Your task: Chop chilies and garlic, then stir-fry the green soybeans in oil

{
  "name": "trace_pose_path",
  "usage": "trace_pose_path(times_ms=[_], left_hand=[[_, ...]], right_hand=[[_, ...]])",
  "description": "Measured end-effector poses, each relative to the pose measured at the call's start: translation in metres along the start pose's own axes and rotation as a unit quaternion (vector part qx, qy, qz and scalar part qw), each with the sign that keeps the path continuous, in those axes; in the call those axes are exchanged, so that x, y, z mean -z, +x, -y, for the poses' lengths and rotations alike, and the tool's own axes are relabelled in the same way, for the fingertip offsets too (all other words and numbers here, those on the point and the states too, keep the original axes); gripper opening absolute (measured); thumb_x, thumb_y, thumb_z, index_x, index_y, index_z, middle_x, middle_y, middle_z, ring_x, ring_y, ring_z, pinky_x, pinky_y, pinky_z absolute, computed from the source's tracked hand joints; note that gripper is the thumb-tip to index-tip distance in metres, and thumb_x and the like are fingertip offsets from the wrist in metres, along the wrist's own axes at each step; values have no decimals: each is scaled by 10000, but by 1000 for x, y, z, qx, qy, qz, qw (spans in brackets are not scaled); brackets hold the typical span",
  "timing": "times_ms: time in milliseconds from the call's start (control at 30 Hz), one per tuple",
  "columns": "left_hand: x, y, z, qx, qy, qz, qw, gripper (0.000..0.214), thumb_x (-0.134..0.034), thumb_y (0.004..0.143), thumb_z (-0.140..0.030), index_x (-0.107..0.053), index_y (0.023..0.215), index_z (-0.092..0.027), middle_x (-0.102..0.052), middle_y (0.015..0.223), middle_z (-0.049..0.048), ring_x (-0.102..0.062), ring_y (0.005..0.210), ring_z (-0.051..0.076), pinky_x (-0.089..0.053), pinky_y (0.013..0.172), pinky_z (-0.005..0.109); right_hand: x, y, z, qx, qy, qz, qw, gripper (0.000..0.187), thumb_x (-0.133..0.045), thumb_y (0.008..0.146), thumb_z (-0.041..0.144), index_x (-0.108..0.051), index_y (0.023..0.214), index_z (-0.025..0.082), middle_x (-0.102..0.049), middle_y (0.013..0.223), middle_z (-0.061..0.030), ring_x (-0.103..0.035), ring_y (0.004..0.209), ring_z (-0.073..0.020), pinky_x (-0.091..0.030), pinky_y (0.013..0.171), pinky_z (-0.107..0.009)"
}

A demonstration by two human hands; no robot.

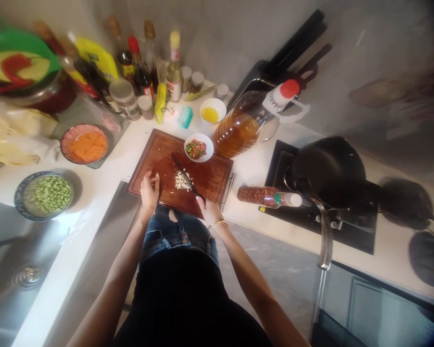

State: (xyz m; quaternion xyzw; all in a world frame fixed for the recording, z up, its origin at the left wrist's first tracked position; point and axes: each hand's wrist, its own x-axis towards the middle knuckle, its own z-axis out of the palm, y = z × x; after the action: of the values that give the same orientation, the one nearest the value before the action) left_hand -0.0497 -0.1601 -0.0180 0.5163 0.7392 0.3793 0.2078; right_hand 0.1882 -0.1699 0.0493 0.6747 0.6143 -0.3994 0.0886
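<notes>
A brown wooden cutting board (155,154) lies on the counter in front of me. My right hand (210,213) is closed around the handle of a kitchen knife (183,172), whose dark blade points up and to the left over the board. Chopped white bits, which look like garlic (181,181), lie in a small heap beside and under the blade. At the board's left front edge rests my left hand (150,189), fingers loosely bent and apart, holding nothing. A white bowl of chopped red and green pieces (196,150) sits on the board's far right corner.
Behind the board stand a small bowl of yellow liquid (210,114) and a large oil jug (240,127). A sauce bottle (264,196) lies right, near a black pan (329,168) on the stove. Left are carrot slices (85,144), green beans (50,193) and a sink (10,260).
</notes>
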Motion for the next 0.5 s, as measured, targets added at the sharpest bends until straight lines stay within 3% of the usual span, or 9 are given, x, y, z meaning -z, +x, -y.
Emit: trace_pose_path(times_ms=[167,367,500], left_hand=[[2,-4,2,7,-8,8,1000,378,-531,888,-195,-470,1261,-174,-718,983,93,-691,937,194,-528,943,411],[1,-7,3,26,-7,3,1000,388,-551,876,-204,-487,1258,-185,-722,978,80,-691,964,195,-518,963,406],[-1,-9,4,46,-15,7,999,406,-551,876,-208,-484,1276,-185,-722,1002,87,-692,962,194,-541,926,388]], right_hand=[[-11,2,2,1,-40,13,999,568,-266,1007,543,-662,1161,167,-730,1058,-152,-695,1003,-274,-492,856,-329],[-2,14,4,-6,-60,36,998,611,-255,986,601,-676,1148,189,-728,1068,-156,-688,1024,-275,-489,853,-333],[-14,23,-4,-17,-77,24,997,564,-320,980,591,-660,1197,196,-734,1046,-148,-695,1003,-260,-492,842,-317]])
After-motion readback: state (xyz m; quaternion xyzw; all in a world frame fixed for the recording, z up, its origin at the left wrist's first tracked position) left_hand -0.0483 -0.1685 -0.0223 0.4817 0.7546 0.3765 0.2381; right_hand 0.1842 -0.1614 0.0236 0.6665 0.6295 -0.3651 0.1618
